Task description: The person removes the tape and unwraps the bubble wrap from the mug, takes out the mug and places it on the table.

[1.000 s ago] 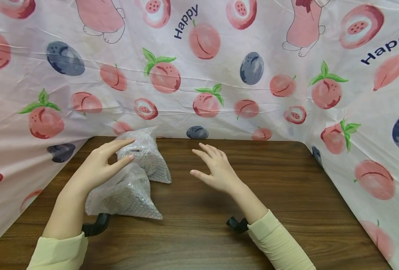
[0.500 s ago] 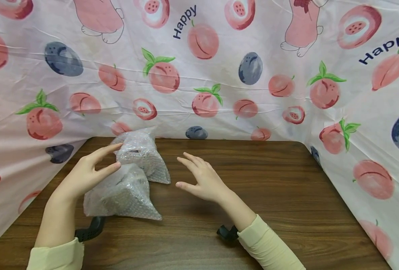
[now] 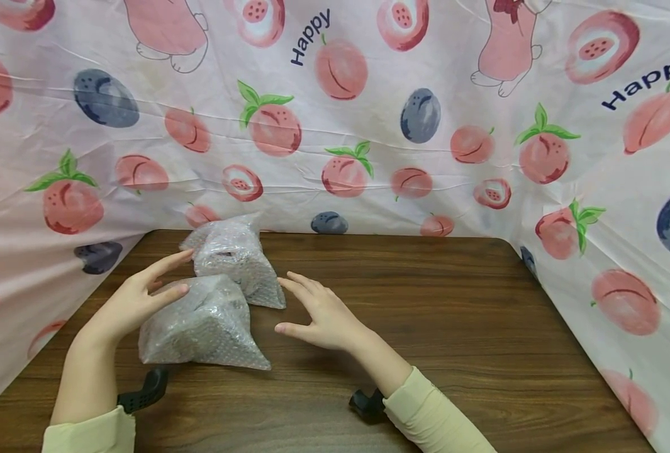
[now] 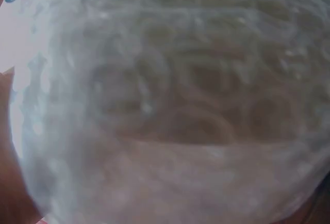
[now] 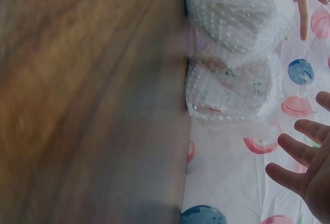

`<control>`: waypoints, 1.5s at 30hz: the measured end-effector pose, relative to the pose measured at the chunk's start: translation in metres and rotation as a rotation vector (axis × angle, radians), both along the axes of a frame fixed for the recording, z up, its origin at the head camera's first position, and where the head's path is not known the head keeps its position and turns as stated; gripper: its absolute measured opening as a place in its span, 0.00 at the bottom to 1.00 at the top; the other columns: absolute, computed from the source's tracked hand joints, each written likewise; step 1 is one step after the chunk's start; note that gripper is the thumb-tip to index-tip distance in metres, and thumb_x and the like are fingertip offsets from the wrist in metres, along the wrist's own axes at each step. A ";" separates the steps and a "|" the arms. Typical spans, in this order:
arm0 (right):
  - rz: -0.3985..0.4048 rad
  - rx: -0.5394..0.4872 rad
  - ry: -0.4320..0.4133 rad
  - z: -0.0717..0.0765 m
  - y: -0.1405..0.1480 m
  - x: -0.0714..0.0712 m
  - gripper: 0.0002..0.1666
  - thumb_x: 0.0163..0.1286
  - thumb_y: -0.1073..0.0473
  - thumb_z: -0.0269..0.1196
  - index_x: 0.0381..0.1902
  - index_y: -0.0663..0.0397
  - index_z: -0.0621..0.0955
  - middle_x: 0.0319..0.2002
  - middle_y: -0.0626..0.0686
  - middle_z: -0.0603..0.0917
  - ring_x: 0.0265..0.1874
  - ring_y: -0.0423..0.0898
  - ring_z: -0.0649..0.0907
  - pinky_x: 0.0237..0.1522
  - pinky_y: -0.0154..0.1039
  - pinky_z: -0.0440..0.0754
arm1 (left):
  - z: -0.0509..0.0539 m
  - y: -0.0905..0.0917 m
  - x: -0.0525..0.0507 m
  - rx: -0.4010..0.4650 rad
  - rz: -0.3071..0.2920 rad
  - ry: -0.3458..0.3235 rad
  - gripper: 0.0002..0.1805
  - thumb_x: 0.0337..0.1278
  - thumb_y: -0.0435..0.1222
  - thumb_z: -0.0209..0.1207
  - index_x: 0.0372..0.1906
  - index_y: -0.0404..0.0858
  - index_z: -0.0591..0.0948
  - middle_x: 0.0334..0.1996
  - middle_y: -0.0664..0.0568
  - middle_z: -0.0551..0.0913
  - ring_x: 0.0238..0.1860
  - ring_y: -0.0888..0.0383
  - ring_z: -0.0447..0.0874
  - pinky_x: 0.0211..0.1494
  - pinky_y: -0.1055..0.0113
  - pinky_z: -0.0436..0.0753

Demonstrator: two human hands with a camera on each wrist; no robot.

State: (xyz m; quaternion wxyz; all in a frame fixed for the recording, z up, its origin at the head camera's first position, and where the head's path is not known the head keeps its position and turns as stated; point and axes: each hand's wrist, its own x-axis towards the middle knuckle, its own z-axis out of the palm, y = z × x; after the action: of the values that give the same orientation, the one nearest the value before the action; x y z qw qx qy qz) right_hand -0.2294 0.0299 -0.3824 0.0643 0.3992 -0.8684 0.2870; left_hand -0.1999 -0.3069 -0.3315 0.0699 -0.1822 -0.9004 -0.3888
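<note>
Two bubble-wrapped packages stand on the left half of the brown table: a nearer one (image 3: 201,324) and one behind it (image 3: 235,258). What they contain is blurred by the wrap. My left hand (image 3: 131,302) is at the left side of the nearer package, fingers extended and thumb apart, holding nothing. Blurred bubble wrap (image 4: 175,79) fills most of the left wrist view at close range. To the right of both packages hovers my right hand (image 3: 329,318), its fingers spread and pointing toward them. The right wrist view shows a gap between those spread fingers (image 5: 299,149) and the wrap.
Wood-grain tabletop (image 3: 425,314) extends to the right of the packages. A white cloth printed with peaches (image 3: 368,113) hangs along the back and both sides. Black wrist mounts sit on both forearms, the left one (image 3: 145,391) and the right one (image 3: 367,404).
My right hand has moved left and toward me, nearer the packages. The left hand has shifted left and slightly down. Both packages have stayed in place.
</note>
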 end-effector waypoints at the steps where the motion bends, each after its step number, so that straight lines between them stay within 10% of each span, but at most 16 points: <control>1: 0.003 0.001 -0.010 -0.001 -0.002 0.000 0.46 0.65 0.33 0.59 0.75 0.38 0.56 0.73 0.47 0.56 0.69 0.50 0.61 0.63 0.58 0.62 | -0.002 -0.001 -0.001 0.004 -0.006 0.002 0.33 0.65 0.37 0.58 0.73 0.44 0.61 0.69 0.42 0.62 0.63 0.53 0.67 0.56 0.46 0.67; 4: 0.015 0.005 -0.035 -0.005 -0.006 0.000 0.47 0.64 0.34 0.59 0.75 0.40 0.56 0.73 0.48 0.56 0.69 0.50 0.61 0.63 0.57 0.63 | -0.006 -0.005 -0.002 0.030 -0.020 0.002 0.33 0.65 0.36 0.58 0.73 0.44 0.62 0.68 0.40 0.63 0.61 0.67 0.64 0.57 0.36 0.61; 12: 0.048 0.020 -0.092 -0.011 -0.015 0.002 0.48 0.65 0.33 0.59 0.76 0.36 0.52 0.74 0.49 0.55 0.70 0.48 0.59 0.64 0.55 0.63 | -0.011 -0.016 -0.001 0.036 -0.011 -0.028 0.34 0.64 0.36 0.58 0.73 0.49 0.61 0.70 0.44 0.61 0.63 0.66 0.59 0.58 0.36 0.58; 19: 0.088 0.010 -0.147 -0.013 -0.022 0.001 0.49 0.65 0.33 0.59 0.76 0.33 0.49 0.74 0.50 0.53 0.71 0.46 0.55 0.65 0.53 0.62 | -0.016 -0.031 0.000 0.060 -0.062 -0.080 0.37 0.64 0.33 0.58 0.75 0.51 0.57 0.73 0.52 0.55 0.67 0.34 0.50 0.56 0.29 0.55; 22: 0.113 0.001 -0.181 -0.014 -0.026 0.001 0.50 0.65 0.34 0.60 0.76 0.33 0.48 0.75 0.49 0.51 0.71 0.45 0.53 0.65 0.53 0.62 | -0.019 -0.037 0.001 0.064 -0.086 -0.089 0.39 0.64 0.31 0.57 0.76 0.51 0.55 0.72 0.60 0.54 0.70 0.46 0.48 0.64 0.51 0.60; 26: 0.151 -0.020 -0.245 -0.017 -0.031 0.002 0.51 0.65 0.36 0.60 0.76 0.32 0.45 0.75 0.47 0.48 0.72 0.43 0.50 0.66 0.52 0.60 | -0.021 -0.042 0.003 0.031 -0.098 -0.064 0.41 0.61 0.29 0.58 0.76 0.51 0.55 0.71 0.66 0.55 0.64 0.72 0.52 0.48 0.79 0.64; 35: 0.193 -0.047 -0.373 -0.025 -0.037 -0.002 0.53 0.66 0.37 0.60 0.76 0.29 0.39 0.75 0.44 0.43 0.72 0.42 0.47 0.68 0.50 0.55 | -0.028 -0.051 0.003 -0.004 -0.167 -0.070 0.49 0.54 0.26 0.62 0.77 0.50 0.51 0.73 0.64 0.51 0.64 0.77 0.52 0.48 0.81 0.65; 45: 0.211 -0.121 -0.488 -0.033 -0.044 -0.004 0.54 0.66 0.43 0.63 0.76 0.31 0.40 0.74 0.41 0.46 0.66 0.46 0.66 0.63 0.42 0.66 | -0.037 -0.062 0.000 0.019 -0.229 -0.158 0.51 0.55 0.27 0.59 0.77 0.51 0.42 0.72 0.69 0.44 0.67 0.69 0.48 0.51 0.74 0.67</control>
State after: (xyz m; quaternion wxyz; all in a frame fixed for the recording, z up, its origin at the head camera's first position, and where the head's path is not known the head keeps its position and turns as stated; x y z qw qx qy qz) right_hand -0.2336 -0.0141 -0.4153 -0.1536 0.4017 -0.7932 0.4311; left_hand -0.2002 -0.3693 -0.3687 -0.0444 -0.2520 -0.8727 -0.4158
